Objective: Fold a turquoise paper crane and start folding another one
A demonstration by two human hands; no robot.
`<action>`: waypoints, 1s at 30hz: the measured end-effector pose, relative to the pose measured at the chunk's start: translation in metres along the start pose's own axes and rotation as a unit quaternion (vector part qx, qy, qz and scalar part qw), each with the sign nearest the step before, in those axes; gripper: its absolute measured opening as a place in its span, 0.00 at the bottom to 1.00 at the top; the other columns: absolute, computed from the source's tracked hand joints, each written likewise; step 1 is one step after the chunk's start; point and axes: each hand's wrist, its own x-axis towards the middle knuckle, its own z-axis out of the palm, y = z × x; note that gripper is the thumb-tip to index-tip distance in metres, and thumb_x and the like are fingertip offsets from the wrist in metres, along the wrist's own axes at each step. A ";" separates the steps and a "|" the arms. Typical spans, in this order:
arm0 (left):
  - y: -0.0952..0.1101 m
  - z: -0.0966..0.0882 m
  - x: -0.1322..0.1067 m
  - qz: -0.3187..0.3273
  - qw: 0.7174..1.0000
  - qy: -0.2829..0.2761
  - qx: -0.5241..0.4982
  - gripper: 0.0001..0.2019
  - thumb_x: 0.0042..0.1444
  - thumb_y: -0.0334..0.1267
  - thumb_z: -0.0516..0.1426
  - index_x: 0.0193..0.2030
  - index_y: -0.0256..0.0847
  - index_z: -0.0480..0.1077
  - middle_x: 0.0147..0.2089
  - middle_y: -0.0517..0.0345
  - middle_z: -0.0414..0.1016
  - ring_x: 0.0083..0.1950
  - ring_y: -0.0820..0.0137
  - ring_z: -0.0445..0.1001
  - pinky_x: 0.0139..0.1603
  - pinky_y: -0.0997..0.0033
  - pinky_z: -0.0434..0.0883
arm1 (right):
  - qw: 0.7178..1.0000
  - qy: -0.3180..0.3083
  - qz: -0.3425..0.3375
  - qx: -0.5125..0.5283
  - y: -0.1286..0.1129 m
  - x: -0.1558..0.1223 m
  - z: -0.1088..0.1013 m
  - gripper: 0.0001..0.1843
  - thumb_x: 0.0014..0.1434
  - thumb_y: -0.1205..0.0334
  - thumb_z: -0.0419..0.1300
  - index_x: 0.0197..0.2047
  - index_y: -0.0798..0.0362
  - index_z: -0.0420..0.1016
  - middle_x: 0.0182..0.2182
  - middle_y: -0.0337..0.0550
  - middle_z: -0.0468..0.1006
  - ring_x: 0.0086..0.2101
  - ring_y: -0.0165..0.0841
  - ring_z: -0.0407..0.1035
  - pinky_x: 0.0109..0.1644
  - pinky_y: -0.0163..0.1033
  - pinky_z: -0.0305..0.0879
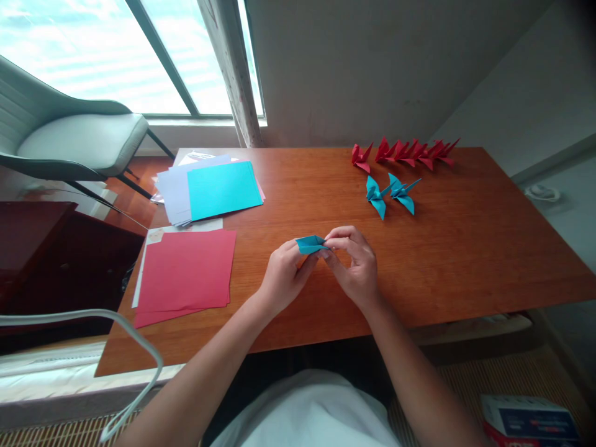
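Both hands hold a small folded piece of blue paper (311,244) just above the table, near its front edge. My left hand (285,273) grips its left side, fingers behind and thumb below. At the pointed right end, my right hand (354,264) pinches the paper between thumb and fingertips. Beyond the hands stand two blue paper cranes (376,196), wings spread. Behind those, a row of several red paper cranes (414,153) runs along the far edge, with a single red crane (361,158) at its left end.
Red paper sheets (186,270) lie at the table's left front. Farther back, blue sheets (225,190) rest on pale lilac ones (172,189). The wooden table (465,248) reaches the wall. A chair (84,139) stands by the window, and a white cable or tube (125,323) curves at lower left.
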 end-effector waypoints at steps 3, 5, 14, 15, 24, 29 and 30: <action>0.001 0.000 0.001 -0.016 1.000 -0.010 -0.024 0.08 0.61 0.41 0.62 0.40 0.41 0.80 0.41 0.55 0.83 0.43 0.65 0.79 0.48 0.69 0.71 | 0.993 0.017 0.074 0.091 0.001 -0.002 0.001 0.07 0.61 0.64 0.67 0.42 0.45 0.76 0.37 0.39 0.74 0.36 0.32 0.70 0.39 0.39 0.68; 0.002 -0.001 0.002 -0.039 0.998 -0.014 -0.051 0.11 0.62 0.44 0.61 0.42 0.38 0.79 0.39 0.55 0.83 0.41 0.66 0.79 0.45 0.70 0.73 | 0.981 0.000 0.124 0.147 0.002 -0.002 0.001 0.07 0.60 0.62 0.68 0.43 0.45 0.77 0.35 0.38 0.75 0.35 0.31 0.70 0.37 0.38 0.67; 0.004 0.000 0.002 -0.127 0.978 -0.092 -0.139 0.17 0.58 0.51 0.63 0.38 0.36 0.80 0.34 0.54 0.81 0.36 0.67 0.77 0.37 0.72 0.73 | 0.908 0.039 0.302 0.288 0.005 0.004 -0.002 0.09 0.50 0.57 0.74 0.33 0.48 0.80 0.26 0.34 0.76 0.26 0.28 0.65 0.31 0.36 0.64; 0.004 0.000 0.002 -0.132 0.977 -0.090 -0.141 0.16 0.58 0.50 0.64 0.38 0.36 0.80 0.33 0.55 0.81 0.35 0.67 0.77 0.36 0.72 0.73 | 0.905 0.026 0.311 0.289 0.006 0.004 -0.002 0.09 0.50 0.57 0.73 0.33 0.48 0.80 0.27 0.34 0.76 0.25 0.28 0.65 0.31 0.36 0.64; 0.004 0.001 0.002 -0.178 0.969 -0.076 -0.152 0.15 0.55 0.48 0.66 0.37 0.36 0.78 0.33 0.55 0.80 0.34 0.69 0.76 0.38 0.71 0.72 | 0.933 -0.013 0.259 0.248 0.007 0.005 -0.002 0.06 0.55 0.57 0.70 0.31 0.49 0.81 0.28 0.35 0.75 0.31 0.30 0.67 0.35 0.37 0.63; 0.002 0.003 0.003 -0.182 0.968 -0.081 -0.155 0.15 0.55 0.48 0.66 0.35 0.35 0.78 0.33 0.54 0.80 0.33 0.68 0.76 0.38 0.70 0.73 | 0.949 0.012 0.239 0.204 0.006 0.006 0.000 0.08 0.54 0.56 0.70 0.29 0.49 0.80 0.27 0.36 0.73 0.31 0.30 0.67 0.34 0.37 0.63; 0.002 0.003 0.003 -0.182 0.967 -0.082 -0.156 0.15 0.54 0.48 0.66 0.36 0.35 0.78 0.33 0.54 0.80 0.33 0.68 0.76 0.38 0.70 0.73 | 0.953 0.016 0.232 0.194 0.006 0.006 0.001 0.07 0.54 0.56 0.70 0.29 0.49 0.80 0.27 0.36 0.73 0.31 0.30 0.67 0.33 0.37 0.63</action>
